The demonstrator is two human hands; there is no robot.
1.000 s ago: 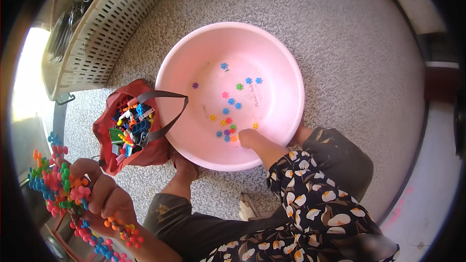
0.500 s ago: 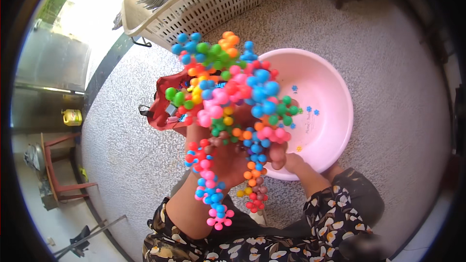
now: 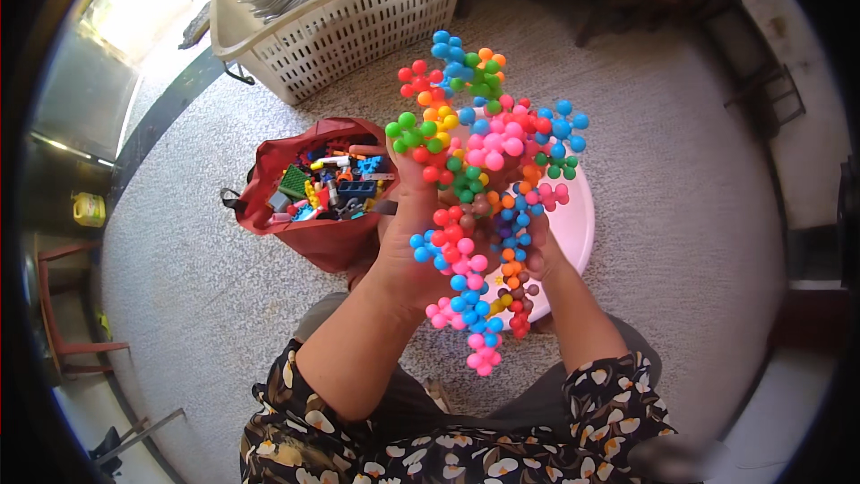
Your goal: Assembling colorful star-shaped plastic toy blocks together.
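Note:
A branching cluster of joined ball-ended plastic toy pieces (image 3: 494, 142), in blue, pink, red, green, orange, yellow and brown, hangs in the air in front of me. From the left side my left hand (image 3: 414, 251) is closed round it, though the pieces hide most of the fingers. At its right side my right hand (image 3: 543, 253) grips it too, with the fingers partly covered. Two chains of the pieces dangle below, between my wrists. Behind the cluster, on the floor, stands a pink basin (image 3: 582, 215), largely hidden by it.
Left of my hands, an open red cloth bag (image 3: 327, 246) holds many small mixed toy blocks (image 3: 345, 181). A cream slatted basket (image 3: 358, 45) with metal kitchenware sits at the back. Far left are a wooden chair frame (image 3: 54, 332) and a yellow container (image 3: 88, 209).
The view has shifted. Both hands have moved the cluster and turned it, and it now stands more upright. More of the red bag shows, while the cluster covers more of the basin.

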